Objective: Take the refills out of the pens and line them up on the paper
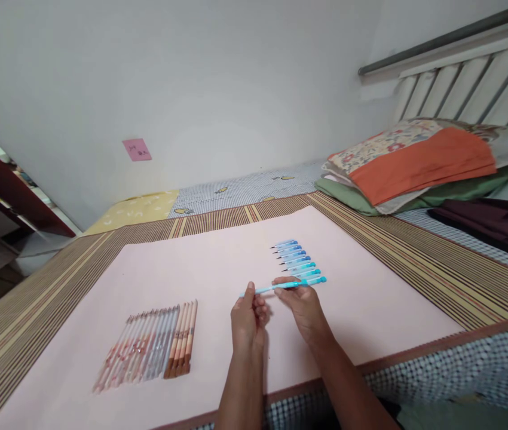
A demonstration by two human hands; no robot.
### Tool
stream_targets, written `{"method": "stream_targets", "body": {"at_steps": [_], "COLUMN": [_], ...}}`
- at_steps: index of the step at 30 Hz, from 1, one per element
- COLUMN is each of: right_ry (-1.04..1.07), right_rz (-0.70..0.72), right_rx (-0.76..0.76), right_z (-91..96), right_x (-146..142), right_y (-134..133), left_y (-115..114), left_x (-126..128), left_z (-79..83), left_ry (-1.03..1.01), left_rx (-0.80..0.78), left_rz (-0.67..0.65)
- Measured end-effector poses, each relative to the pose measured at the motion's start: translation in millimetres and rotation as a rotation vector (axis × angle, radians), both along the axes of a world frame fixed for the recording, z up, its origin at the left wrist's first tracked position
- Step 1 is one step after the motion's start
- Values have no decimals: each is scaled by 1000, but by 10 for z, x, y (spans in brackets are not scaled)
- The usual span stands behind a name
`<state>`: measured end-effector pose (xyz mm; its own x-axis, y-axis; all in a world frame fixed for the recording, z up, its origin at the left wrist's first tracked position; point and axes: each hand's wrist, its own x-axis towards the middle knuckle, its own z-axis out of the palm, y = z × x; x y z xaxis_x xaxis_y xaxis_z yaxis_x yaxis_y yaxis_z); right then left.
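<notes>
A slim light-blue pen (297, 285) is held level between my two hands, over a pale pink sheet (218, 263). My left hand (248, 313) pinches its left end between thumb and fingers. Farther right, my right hand (304, 306) grips the barrel, and the bright turquoise end sticks out past the fingers. Whether the left part is a separate cap, I cannot tell. Just beyond my right hand lies a row of several blue and turquoise pens (293, 255), dark tips pointing left.
To the left on the sheet, several clear-barrelled pens (140, 346) lie side by side with several peach-and-brown pens (183, 340). A striped mat (370, 245) lies beneath. Folded bedding (424, 167) is piled at the right, by a dark cloth (487, 224). A pink note (137, 150) hangs on the wall.
</notes>
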<state>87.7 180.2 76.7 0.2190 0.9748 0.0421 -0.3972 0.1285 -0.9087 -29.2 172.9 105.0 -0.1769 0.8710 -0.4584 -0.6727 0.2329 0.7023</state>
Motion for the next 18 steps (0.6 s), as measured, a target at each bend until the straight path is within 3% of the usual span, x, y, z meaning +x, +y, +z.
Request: {"method": "stream_targets", "body": {"at_steps": [11, 15, 18], "right_ry": [328, 433, 504], "right_rz": [-37, 47, 194], "right_rx": [-49, -101, -196], "right_z": [-15, 3, 53], "right_x": [23, 14, -65], "right_y": [24, 13, -42], "left_y": [38, 29, 19], "left_x": [-40, -35, -42], "left_z": [-8, 60, 92], "left_ry": [-223, -314, -359], "left_rx": [-121, -121, -53], "left_rz": [13, 36, 55]}}
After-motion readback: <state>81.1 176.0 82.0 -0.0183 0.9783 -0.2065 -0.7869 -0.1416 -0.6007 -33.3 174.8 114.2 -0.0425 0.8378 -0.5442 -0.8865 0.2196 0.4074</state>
